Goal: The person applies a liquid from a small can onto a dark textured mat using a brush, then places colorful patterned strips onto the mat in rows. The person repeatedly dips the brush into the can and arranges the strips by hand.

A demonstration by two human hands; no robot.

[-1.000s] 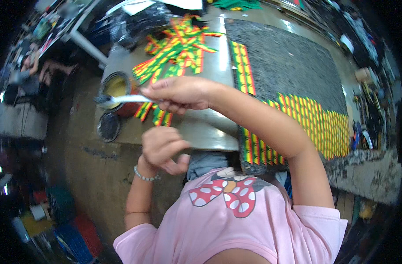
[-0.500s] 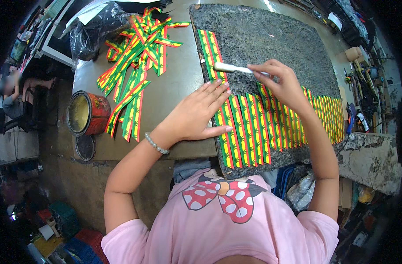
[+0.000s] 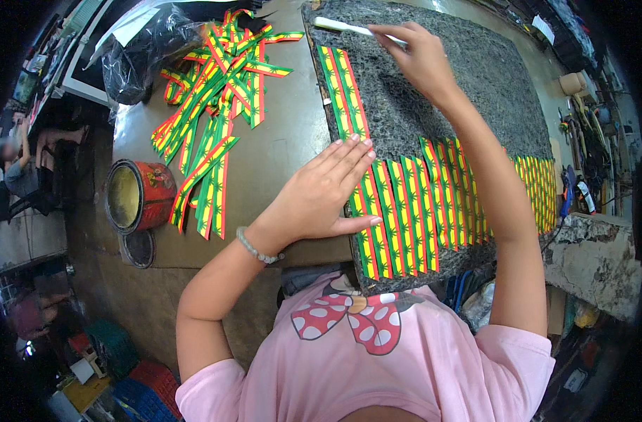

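Note:
My left hand [image 3: 317,193] lies flat with fingers stretched out, pressing the lower part of a long ribbon strip [image 3: 342,91] with green, yellow and red bands and dark leaf prints. That strip lies along the left edge of a rough dark board [image 3: 440,42]. Shorter strips of the same ribbon [image 3: 405,218] lie side by side across the board's near part. In my right hand [image 3: 423,67] is a slim white brush [image 3: 349,27], its pale tip pointing left above the board's far left corner. My right forearm hides some of the strips.
Left of the board, a tangled pile of ribbon strips [image 3: 222,105] lies on the metal table [image 3: 285,119]. A red can [image 3: 159,197] with yellowish contents lies near a round lid [image 3: 138,248]. Black plastic [image 3: 173,35] sits farther back. Another person [image 3: 18,158] is at far left.
My right hand has moved the brush away from me, from the middle of the long strip to beyond its far end. My left hand stays on the strip.

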